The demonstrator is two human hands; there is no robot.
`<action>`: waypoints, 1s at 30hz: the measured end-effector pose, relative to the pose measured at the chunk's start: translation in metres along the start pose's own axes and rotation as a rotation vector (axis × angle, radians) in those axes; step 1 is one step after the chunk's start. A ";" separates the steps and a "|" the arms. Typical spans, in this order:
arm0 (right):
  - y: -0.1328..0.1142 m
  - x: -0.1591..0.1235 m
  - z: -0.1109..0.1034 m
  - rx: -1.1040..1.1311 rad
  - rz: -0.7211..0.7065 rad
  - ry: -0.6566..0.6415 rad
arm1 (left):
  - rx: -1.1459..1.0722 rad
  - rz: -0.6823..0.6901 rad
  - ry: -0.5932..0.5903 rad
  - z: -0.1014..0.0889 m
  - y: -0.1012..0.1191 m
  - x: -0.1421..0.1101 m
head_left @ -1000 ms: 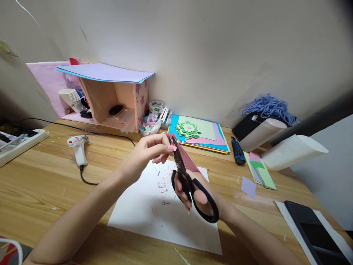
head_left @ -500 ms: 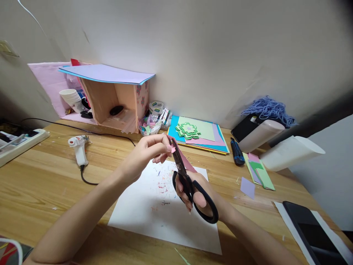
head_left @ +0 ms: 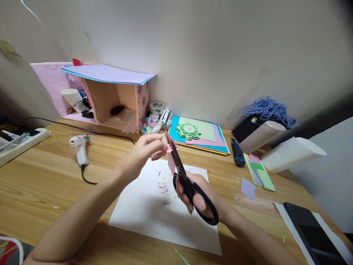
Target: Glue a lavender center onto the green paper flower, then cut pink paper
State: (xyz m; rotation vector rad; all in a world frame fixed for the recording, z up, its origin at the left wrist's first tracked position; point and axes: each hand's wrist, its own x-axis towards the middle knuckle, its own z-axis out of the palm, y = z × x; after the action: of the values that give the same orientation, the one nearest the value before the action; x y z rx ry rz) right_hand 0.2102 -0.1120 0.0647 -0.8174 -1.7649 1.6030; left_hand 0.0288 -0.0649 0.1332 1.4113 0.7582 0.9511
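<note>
Black-handled scissors (head_left: 180, 173) are in my right hand (head_left: 200, 191), thumb and fingers through the loops, blades pointing up and away. My left hand (head_left: 153, 147) pinches a small piece of pink paper (head_left: 171, 162) against the blades; part of it hangs below them and part is hidden by the fingers. Beneath both hands lies a white sheet of paper (head_left: 143, 209) with coloured marks. Behind them, a layered green paper flower (head_left: 189, 130) rests on a stack of coloured paper (head_left: 220, 145).
A white glue gun (head_left: 81, 149) with a cable stands left. An open box (head_left: 116, 99) is at the back, beside a tub of paper scraps (head_left: 150, 125). To the right are a utility knife (head_left: 237, 152), white rolls (head_left: 292, 152), blue yarn (head_left: 270, 111) and a phone (head_left: 314, 232).
The pink paper has turned: its strip lay along the right of the blades and now hangs to their left. My left hand has shifted slightly left; the scissors stay nearly in place.
</note>
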 end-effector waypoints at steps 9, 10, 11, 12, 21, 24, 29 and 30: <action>-0.003 0.000 0.000 -0.028 0.011 -0.007 | 0.096 0.025 0.058 0.001 0.000 -0.001; -0.003 0.000 0.000 -0.027 0.012 -0.004 | 0.091 0.028 0.057 0.001 0.000 -0.001; -0.002 0.000 0.000 -0.028 0.015 -0.001 | 0.083 0.032 0.054 0.001 0.000 0.000; -0.002 0.000 0.000 -0.030 0.018 0.003 | 0.073 0.035 0.051 0.000 0.000 0.000; -0.001 0.000 0.001 -0.088 0.019 0.058 | 0.044 0.034 0.039 -0.001 -0.002 0.002; 0.000 0.000 0.000 -0.060 0.040 0.070 | 0.040 0.038 0.048 -0.001 -0.002 0.002; 0.010 -0.001 -0.002 0.047 0.043 0.134 | 0.100 -0.022 0.027 -0.018 -0.017 0.019; 0.014 -0.001 -0.003 0.071 0.054 0.152 | 0.158 -0.035 0.011 -0.026 -0.025 0.025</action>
State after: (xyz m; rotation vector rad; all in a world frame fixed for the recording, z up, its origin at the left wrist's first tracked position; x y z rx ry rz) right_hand 0.2143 -0.1098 0.0509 -0.9350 -1.5833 1.5843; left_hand 0.0199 -0.0289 0.1095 1.5254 0.8793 0.8879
